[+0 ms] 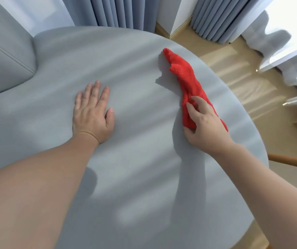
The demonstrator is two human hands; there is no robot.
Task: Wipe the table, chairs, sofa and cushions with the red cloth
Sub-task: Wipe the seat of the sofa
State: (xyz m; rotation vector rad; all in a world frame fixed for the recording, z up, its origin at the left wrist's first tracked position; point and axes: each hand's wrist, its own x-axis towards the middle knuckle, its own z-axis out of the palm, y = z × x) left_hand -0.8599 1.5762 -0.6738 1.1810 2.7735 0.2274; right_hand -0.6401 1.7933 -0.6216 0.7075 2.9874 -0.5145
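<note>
Right grip point(203, 123) pinches red cloth point(183, 72) on sofa seat point(126, 60)
Seat edge just right of it; left grip point(92, 112) flat, well apart

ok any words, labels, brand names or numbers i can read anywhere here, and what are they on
None: no word, label, brand or number shows anywhere in this view. The red cloth gripped by the right hand shows no tag, and the grey upholstered surface and the curtains are plain.
</note>
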